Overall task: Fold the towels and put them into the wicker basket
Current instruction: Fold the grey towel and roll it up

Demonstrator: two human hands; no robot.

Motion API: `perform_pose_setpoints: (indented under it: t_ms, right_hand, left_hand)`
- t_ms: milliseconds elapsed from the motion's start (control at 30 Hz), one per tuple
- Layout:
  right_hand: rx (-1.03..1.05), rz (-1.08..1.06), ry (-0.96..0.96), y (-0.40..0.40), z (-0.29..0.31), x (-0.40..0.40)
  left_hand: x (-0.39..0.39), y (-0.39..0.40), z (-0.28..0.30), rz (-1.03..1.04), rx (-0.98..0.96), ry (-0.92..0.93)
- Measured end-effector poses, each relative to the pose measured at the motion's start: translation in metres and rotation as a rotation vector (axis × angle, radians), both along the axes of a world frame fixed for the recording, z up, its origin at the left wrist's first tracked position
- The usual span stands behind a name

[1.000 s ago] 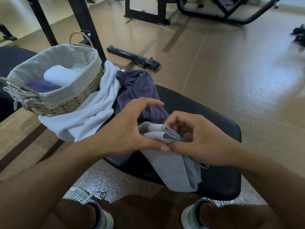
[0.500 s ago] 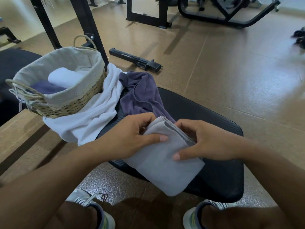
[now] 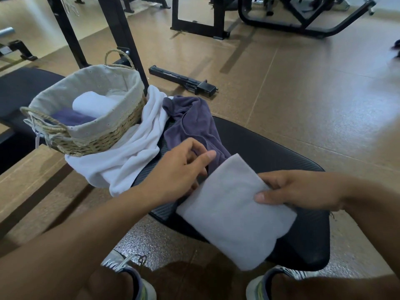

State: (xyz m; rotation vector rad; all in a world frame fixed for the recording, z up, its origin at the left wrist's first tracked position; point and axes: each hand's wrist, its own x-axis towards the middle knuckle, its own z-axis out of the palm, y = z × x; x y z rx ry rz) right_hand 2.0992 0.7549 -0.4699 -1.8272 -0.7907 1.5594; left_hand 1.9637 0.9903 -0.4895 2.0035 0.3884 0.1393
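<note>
**Grey towel folded, one hand on it, basket waiting**

The grey towel (image 3: 236, 211) sat as a flat folded rectangle on the bench (image 3: 281, 152), its near corner hanging past the pad's front edge. The right hand (image 3: 303, 191) had it by the right-hand edge, thumb on top and fingers apparently tucked beneath — a pinch, not a full fist. The left hand (image 3: 179, 169) was just off the fold's left edge, fingers loosely curled with the thumb out, holding nothing; whether it grazed the cloth could not be told.

Just beyond that grip lay the purple towel (image 3: 192, 124), rumpled and unfolded, and left of it the white towel (image 3: 129, 161), draped over the bench side and pinned under the basket (image 3: 91, 131). The basket stood well up and left of the pinch, with a white roll and something purple already inside.

The risks from there: a one-sided pinch could let the layers fan open on the lift, since the far side was unsupported. The overhanging corner could drag the bundle toward the floor. And pulling the white towel free later could tip the basket resting on it.
</note>
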Motion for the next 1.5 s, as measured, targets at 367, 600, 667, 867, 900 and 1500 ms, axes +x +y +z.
perform_pose_setpoints:
  t_ms: [367, 600, 667, 867, 900, 1500]
  right_hand:
    - [-0.296, -0.114, -0.561, -0.028, -0.02, 0.042]
    - [0.075, -0.111, -0.119, -0.033, -0.005, 0.039]
    - [0.15, -0.178, -0.068, -0.032, 0.002, 0.037]
    - [0.319, -0.458, -0.109, -0.016, 0.024, 0.025]
    - [0.313, -0.507, -0.173, -0.012, 0.024, 0.024]
    - [0.282, -0.533, -0.052, 0.024, 0.028, -0.009]
  left_hand:
    - [0.031, 0.016, -0.039, -0.463, 0.73, 0.114]
    - [0.037, 0.015, -0.045, -0.464, 0.91, 0.157]
    - [0.037, 0.019, -0.044, -0.396, 0.891, 0.084]
    - [0.025, 0.043, -0.037, -0.337, 0.976, 0.155]
    - [0.022, 0.046, -0.035, -0.302, 0.986, 0.169]
    - [0.003, 0.03, 0.001, 0.333, 0.062, -0.205]
